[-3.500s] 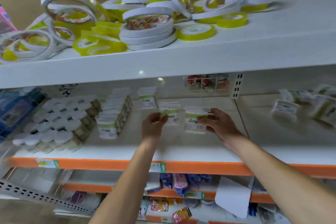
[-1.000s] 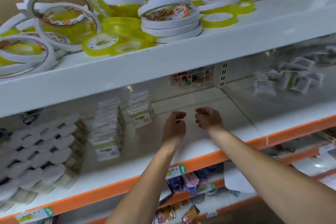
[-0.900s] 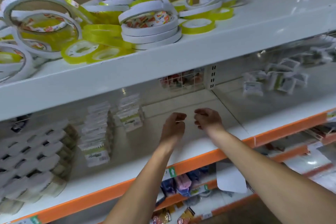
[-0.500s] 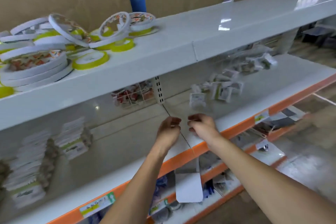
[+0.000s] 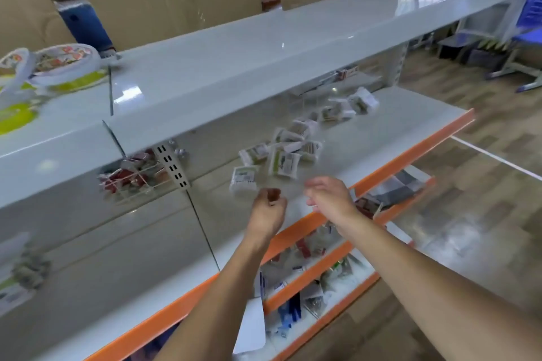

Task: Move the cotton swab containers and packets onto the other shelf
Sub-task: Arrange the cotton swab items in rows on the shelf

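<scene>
My view has swung right along the shelving, and both my hands now hover just in front of the loose heap of cotton swab packets (image 5: 281,152) lying mid-frame on the right-hand shelf (image 5: 390,138). My left hand (image 5: 268,211) has its fingers curled in with nothing in them; my right hand (image 5: 330,196) hangs loosely curled, also holding nothing, so I judge this trip's drop is done. Three and a half seconds ago each hand pinched a packet at the left bay; the remaining stock (image 5: 26,272) now sits blurred at the frame's lower left, with the tape rolls (image 5: 55,67) in the upper left
</scene>
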`<state>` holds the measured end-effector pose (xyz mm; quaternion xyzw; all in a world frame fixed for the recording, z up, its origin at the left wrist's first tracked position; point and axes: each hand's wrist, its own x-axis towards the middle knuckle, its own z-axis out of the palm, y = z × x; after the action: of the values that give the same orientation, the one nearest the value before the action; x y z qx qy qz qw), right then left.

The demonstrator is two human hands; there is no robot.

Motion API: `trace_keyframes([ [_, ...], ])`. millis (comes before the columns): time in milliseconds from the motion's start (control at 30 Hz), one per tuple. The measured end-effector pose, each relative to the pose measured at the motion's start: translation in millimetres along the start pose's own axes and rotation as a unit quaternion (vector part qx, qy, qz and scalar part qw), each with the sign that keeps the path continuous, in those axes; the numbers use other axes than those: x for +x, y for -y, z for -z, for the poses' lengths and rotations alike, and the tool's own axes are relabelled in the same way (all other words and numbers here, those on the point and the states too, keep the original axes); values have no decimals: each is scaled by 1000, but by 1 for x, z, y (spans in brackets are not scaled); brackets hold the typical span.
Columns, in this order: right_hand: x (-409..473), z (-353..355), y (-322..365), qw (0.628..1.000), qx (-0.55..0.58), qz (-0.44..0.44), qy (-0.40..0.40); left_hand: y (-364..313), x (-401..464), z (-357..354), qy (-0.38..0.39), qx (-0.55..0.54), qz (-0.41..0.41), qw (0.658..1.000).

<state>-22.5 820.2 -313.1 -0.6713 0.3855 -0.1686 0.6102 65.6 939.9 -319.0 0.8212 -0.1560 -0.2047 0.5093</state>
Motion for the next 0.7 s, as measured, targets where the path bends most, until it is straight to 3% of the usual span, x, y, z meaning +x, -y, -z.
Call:
trace_keyframes([
  [133, 29, 17, -9, 1000, 2, -10, -7, -9, 19, -18, -21, -52, 69, 996],
  [233, 49, 25, -13, 1000, -4, -6, 2, -15, 39, -28, -37, -154, 121, 980],
  [367, 80, 36, -10, 998, -58, 35, 3, -20, 81, -43, -54, -205, 158, 964],
  [700, 150, 56, -12, 959, -243, 143, 27, -10, 152, -53, -111, -175, 203, 957],
])
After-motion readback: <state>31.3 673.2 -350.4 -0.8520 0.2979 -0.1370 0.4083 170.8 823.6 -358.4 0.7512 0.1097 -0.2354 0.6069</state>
